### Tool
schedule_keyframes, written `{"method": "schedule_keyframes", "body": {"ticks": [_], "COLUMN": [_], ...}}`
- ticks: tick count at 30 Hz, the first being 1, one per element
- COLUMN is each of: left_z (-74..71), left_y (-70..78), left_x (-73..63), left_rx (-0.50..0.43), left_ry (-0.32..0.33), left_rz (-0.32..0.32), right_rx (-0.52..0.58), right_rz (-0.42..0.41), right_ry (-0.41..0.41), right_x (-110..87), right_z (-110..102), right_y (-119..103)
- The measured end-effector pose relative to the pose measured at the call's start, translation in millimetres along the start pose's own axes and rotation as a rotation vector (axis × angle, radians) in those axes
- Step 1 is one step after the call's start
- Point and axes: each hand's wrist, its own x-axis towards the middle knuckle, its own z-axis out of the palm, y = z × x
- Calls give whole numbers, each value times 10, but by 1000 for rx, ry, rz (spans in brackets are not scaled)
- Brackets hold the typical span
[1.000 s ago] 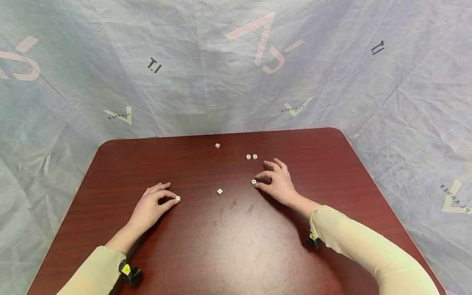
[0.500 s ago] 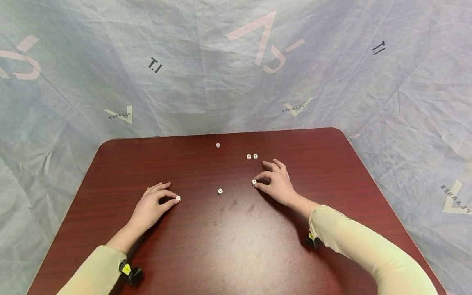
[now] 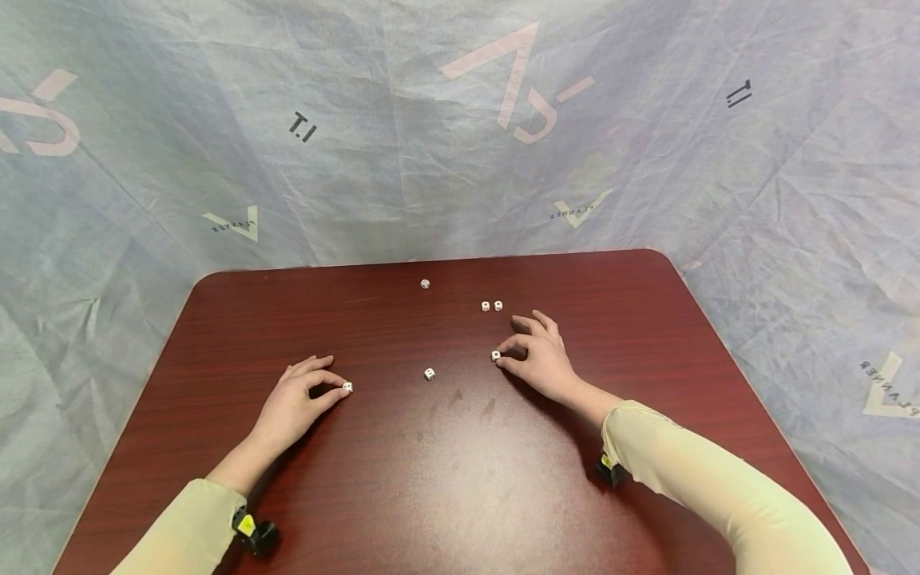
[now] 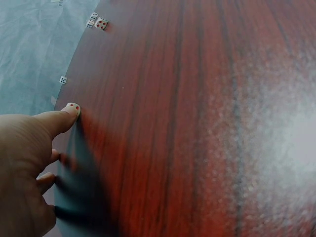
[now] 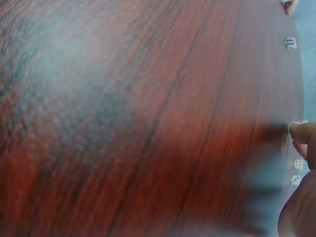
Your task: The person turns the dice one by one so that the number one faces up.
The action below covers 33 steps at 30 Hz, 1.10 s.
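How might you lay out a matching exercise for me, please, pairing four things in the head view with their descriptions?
Things:
1. Left hand
2. Table
3. Right hand
4. Backdrop

Descriptions:
A. wrinkled grey cloth
B. pinches a die on the near side of two side-by-side dice
C. pinches the leftmost die
D. dark red

Pairs: 1-C; 2-D; 3-B; 4-A

A dark reddish-brown wood-grain table (image 3: 402, 487) with rounded far corners fills the lower part of the head view. A pale glare (image 3: 496, 487) shines at bottom centre, faint smudges (image 3: 457, 395) just above it. Creased grey-blue cloth (image 3: 345, 184) hangs behind and along both sides, printed with pink shapes (image 3: 489, 51) at upper left and upper centre, black letters (image 3: 296, 121), and cream V marks (image 3: 253, 219) with "PLANNER" in mirror writing.
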Motion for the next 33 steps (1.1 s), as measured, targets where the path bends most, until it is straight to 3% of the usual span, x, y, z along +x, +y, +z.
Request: {"method": "schedule_keyframes", "body": {"ticks": [33], "left_z": [-12], "left_y": [7], "left_x": [-7], "left_rx": [-11], "left_ry": [-10], "left_rz": [-12], "right_rx": [3], "right_rz": [-23], "right_ry": [38], "right_x": [-1], "right_z": [3], "right_y": [5]}}
